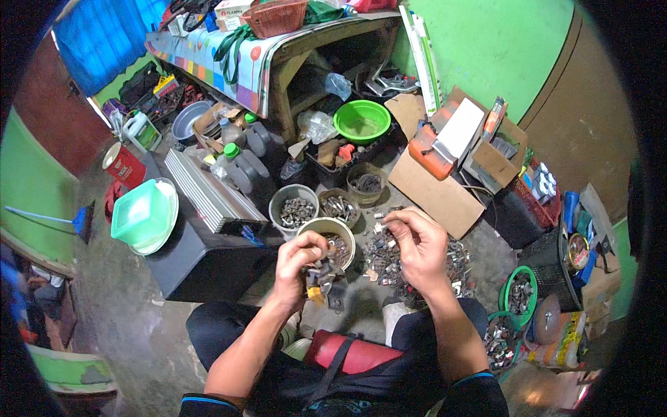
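Observation:
My left hand (297, 263) is closed around a stack of small grey metal pieces (323, 274), just in front of a round tin (329, 227) holding more of them. My right hand (417, 244) hovers over a heap of loose metal pieces (389, 263) on the floor, its fingertips pinched on one small piece near the top of the hand. Three more round tins of metal parts (295, 207) (339, 205) (366, 182) stand behind the first one. I sit on the floor with my knees either side of the heap.
A dark box (201, 260) with a ribbed metal slab and a green plastic tub (141, 212) stands at left. Dark jugs (243, 167), a green bowl (362, 120), a cardboard box (486, 149) and a table (278, 52) lie behind. Green-rimmed tubs of parts (517, 292) sit at right.

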The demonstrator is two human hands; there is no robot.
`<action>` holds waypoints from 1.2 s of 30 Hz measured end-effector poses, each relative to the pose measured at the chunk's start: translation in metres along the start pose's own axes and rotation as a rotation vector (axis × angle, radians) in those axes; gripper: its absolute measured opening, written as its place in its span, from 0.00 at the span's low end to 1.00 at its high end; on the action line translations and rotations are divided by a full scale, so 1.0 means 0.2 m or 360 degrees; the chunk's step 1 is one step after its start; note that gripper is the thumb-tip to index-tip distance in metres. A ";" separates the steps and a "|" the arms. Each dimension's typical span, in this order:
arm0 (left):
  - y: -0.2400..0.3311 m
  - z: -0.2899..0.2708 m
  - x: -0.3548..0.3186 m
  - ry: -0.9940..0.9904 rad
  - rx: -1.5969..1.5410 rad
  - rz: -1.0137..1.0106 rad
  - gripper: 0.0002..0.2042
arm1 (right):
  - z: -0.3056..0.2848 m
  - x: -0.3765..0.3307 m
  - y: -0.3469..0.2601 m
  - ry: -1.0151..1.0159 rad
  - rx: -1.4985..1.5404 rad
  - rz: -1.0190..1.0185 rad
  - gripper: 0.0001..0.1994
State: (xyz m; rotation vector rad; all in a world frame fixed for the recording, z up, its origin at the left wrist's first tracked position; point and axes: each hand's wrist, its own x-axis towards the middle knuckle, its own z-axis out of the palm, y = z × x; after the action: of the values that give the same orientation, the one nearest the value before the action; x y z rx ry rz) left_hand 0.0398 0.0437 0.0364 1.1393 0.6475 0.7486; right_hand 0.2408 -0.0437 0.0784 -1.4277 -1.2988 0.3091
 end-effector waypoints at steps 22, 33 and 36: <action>0.20 -0.23 -0.07 0.0653 -0.1738 0.0037 0.19 | 0.43 -0.04 0.30 -0.1265 -0.1076 0.0233 0.08; 0.20 -0.27 -0.07 0.0841 -0.1252 -0.0094 0.18 | 0.58 0.16 0.31 -0.0593 -0.0552 0.0124 0.10; 0.20 -0.25 -0.07 0.0856 -0.1221 -0.0123 0.16 | 0.52 0.19 0.25 -0.0467 -0.0502 0.0116 0.10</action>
State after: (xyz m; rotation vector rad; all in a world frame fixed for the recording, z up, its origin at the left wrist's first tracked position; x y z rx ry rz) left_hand -0.0144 0.0694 0.0616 0.2004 0.7453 1.1213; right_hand 0.2001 0.0540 0.0190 -1.7465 -1.5875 0.3855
